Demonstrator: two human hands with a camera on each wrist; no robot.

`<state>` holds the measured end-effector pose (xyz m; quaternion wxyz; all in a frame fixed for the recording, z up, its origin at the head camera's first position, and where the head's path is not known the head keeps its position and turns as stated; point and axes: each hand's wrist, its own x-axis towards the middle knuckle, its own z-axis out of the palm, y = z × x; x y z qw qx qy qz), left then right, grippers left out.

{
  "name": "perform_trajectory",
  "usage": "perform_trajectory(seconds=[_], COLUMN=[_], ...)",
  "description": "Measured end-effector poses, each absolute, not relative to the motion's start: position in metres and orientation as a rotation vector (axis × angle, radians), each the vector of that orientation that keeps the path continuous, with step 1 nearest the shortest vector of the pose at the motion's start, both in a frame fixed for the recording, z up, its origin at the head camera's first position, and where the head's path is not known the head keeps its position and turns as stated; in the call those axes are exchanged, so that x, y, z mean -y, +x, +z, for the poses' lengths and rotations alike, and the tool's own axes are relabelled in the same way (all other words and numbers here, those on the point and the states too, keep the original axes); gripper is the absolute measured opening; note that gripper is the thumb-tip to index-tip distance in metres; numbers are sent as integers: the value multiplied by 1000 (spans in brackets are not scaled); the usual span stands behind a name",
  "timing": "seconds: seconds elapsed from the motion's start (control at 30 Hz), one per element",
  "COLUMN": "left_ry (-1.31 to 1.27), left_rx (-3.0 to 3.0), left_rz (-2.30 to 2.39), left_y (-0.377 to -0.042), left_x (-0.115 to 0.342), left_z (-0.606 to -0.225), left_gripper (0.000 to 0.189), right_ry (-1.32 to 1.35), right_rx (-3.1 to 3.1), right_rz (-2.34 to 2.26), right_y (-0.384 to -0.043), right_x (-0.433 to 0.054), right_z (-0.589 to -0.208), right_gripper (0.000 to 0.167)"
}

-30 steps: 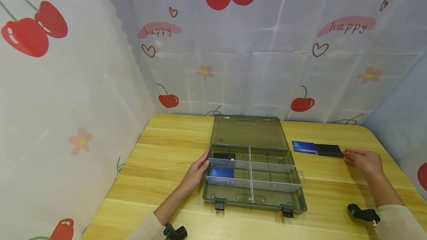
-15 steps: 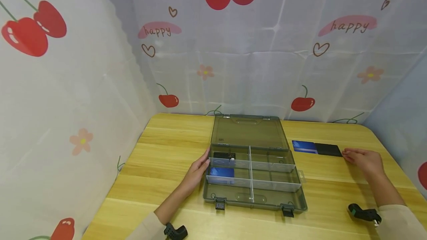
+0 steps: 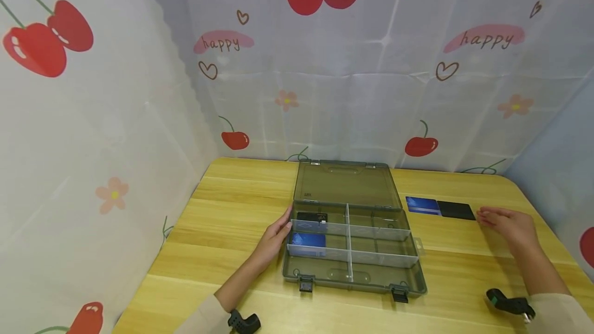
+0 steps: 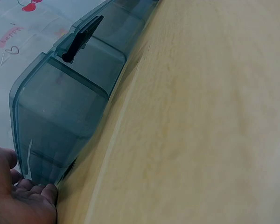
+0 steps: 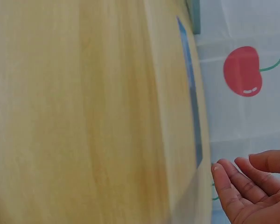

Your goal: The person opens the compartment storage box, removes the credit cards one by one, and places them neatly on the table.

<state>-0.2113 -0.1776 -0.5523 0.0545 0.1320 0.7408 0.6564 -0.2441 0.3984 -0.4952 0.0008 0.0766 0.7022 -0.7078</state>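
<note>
My left hand (image 3: 271, 240) rests against the left wall of a translucent grey-green compartment box (image 3: 385, 274), its thumb at the rim. From the left wrist view, that hand's (image 4: 25, 196) fingertips touch the box's (image 4: 60, 107) side low down near the table. On the right, my right hand (image 3: 510, 224) hovers just beside a black card (image 3: 457, 210), holding nothing. A blue card (image 3: 422, 205) lies end to end with the black one. In the right wrist view, the right hand (image 5: 252, 191) has its thumb and fingers apart.
The box's lid (image 3: 348, 184) lies back towards the curtain (image 3: 343, 107). A black VIP card (image 3: 312, 217) and a blue card (image 3: 308, 241) lie in two left compartments. Two black latches (image 3: 306, 285) hang at the box's front. Everything stands on a wooden table (image 3: 232, 189).
My right hand's fingertips have drawn slightly rightwards off the black card's edge, leaving a small gap. The left hand and box have stayed in place.
</note>
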Motion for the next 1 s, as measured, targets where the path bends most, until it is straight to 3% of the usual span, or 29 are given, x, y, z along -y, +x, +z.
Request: perform_trajectory(seconds=[0.6,1.0], left_ry=[385,391], left_rx=[-2249,-2254], left_rz=[1991,1993], left_y=[-209,-211], left_x=[178,178], left_z=[-553,-554], left_gripper=[54,54], right_ry=[-102,-145], right_rx=[-2296,-2691], right_rz=[-2253,-1853], right_y=[-218,-211], right_x=[-352,-310], right_z=[-452,-424], right_gripper=[16,30])
